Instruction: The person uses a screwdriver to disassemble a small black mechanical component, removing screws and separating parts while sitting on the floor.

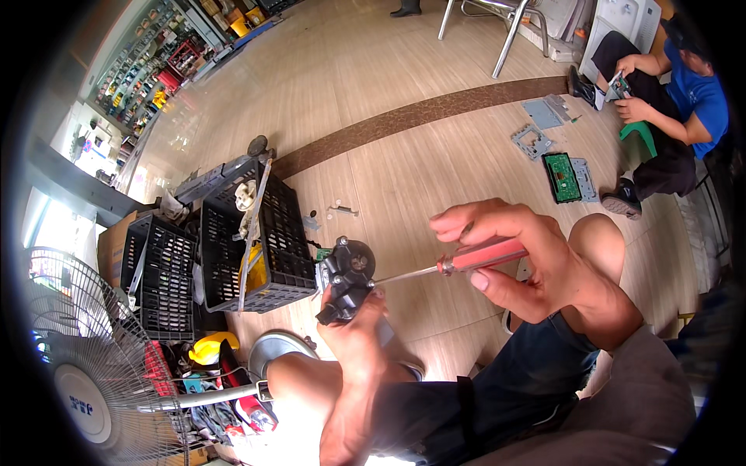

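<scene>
My left hand (356, 330) grips a black plastic housing with a round end and several screws (350, 272), holding it up above my lap. A screwdriver (488, 255) with a red handle lies in my right hand (548, 272), the thumb below the handle and the fingers curled over it. Its thin metal shaft points left, and the tip meets the right side of the housing or lies very close to it. Exactly where the tip sits cannot be made out.
Black plastic crates (260, 256) stand at the left, beside a standing fan (85, 396). A metal bowl (280, 349) is near my left knee. Green circuit board (563, 179) and metal plates lie on the floor by a seated person in blue (703, 101). A chair (505, 31) stands farther back.
</scene>
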The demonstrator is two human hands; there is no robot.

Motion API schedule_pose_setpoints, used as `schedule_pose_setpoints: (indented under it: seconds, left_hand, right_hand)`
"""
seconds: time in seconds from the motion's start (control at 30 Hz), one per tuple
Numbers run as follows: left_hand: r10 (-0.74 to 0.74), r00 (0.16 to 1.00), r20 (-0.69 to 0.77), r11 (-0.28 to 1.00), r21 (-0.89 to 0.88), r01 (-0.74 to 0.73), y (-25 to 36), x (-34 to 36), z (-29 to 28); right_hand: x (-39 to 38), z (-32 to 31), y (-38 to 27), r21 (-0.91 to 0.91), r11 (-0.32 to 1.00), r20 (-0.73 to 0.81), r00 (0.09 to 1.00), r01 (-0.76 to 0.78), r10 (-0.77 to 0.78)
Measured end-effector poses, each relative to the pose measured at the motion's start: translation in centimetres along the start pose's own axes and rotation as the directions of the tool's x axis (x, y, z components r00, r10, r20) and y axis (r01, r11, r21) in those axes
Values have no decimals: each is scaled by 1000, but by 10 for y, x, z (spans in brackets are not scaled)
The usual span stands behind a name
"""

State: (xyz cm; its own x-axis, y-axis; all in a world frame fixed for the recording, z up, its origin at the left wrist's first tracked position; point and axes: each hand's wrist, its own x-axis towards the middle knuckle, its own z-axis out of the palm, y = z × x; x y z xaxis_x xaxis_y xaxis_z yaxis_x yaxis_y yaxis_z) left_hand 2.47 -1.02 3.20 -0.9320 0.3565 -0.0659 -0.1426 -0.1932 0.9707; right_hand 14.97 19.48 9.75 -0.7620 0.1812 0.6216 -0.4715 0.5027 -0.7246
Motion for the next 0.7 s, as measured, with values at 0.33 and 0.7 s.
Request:
schedule_pose_setpoints:
  seconds: [0.33,0.7]
  left_hand:
    - [-5,1000,9,1000,18,5,-1,1,-5]
    - [-6,1000,6,1000,22,5,0,1,-6]
  right_hand:
    - [1,-5,-2,-32,999,49,999,-9,10]
    - [-1,-5,0,-28,997,40,997,-65,66]
